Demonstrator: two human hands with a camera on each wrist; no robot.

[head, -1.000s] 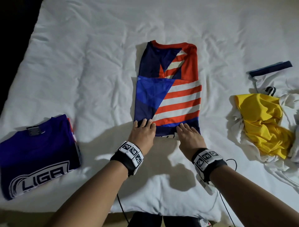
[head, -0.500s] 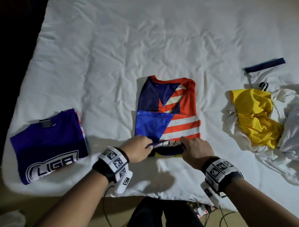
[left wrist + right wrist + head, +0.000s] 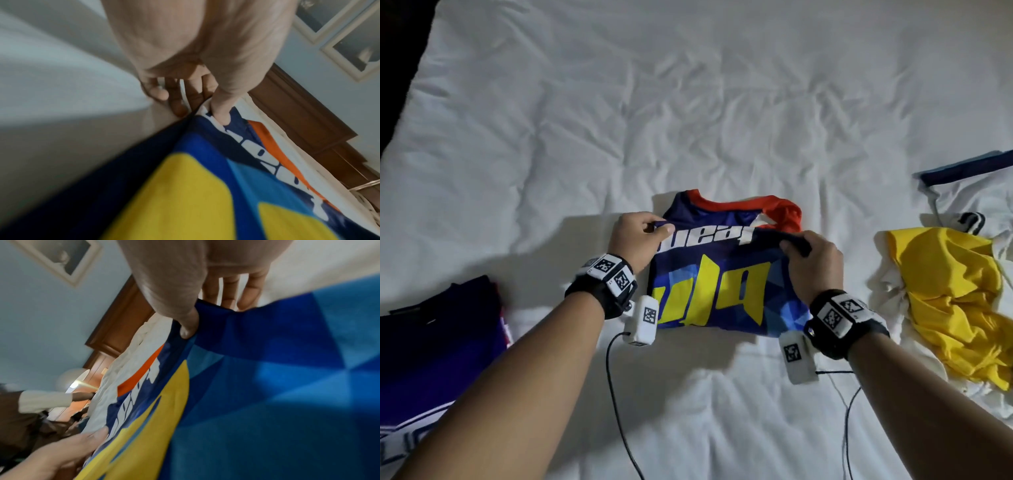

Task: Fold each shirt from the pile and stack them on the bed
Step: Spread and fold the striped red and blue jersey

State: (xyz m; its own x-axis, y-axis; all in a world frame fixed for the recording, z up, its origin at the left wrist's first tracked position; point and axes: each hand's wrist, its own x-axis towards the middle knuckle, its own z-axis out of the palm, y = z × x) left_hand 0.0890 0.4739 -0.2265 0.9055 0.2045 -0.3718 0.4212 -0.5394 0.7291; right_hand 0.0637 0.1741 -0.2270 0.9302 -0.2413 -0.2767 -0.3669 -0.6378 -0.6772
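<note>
**Desk:** What are the hands doing?

**Operator:** I see my left hand (image 3: pixel 637 236) pinching the left corner of the jersey's (image 3: pixel 726 291) folded-over edge, thumb on top of the cloth and the fingers curled under it. The left wrist view confirms it: the thumb (image 3: pixel 221 112) presses onto the fabric while the fingers tuck behind the edge. My right hand (image 3: pixel 813 260) grips the right corner of the same edge; in the right wrist view the thumb (image 3: pixel 186 324) lies on the blue cloth and the other fingers sit behind it. The two hands are apart, one at each end of that edge, both clamped on the jersey.

**Desk:** And the jersey itself?

**Operator:** It lies on the white bed (image 3: pixel 688 102), near the middle of the near edge. The lower part is doubled up toward the collar, showing yellow numerals and white lettering on navy and blue panels. The orange collar (image 3: pixel 767 204) shows just beyond the held edge.

**Desk:** What else is on the bed?

**Operator:** A folded purple shirt (image 3: pixel 438 346) with white lettering lies at the near left edge, well apart from the jersey. Toward the right edge I see a crumpled yellow shirt (image 3: pixel 948 301) on top of white garments (image 3: pixel 983 205), with a navy band (image 3: pixel 965 168) past them. Wrist bands with black-and-white markers (image 3: pixel 607 274) sit on both forearms, their cables trailing over the sheet.
</note>
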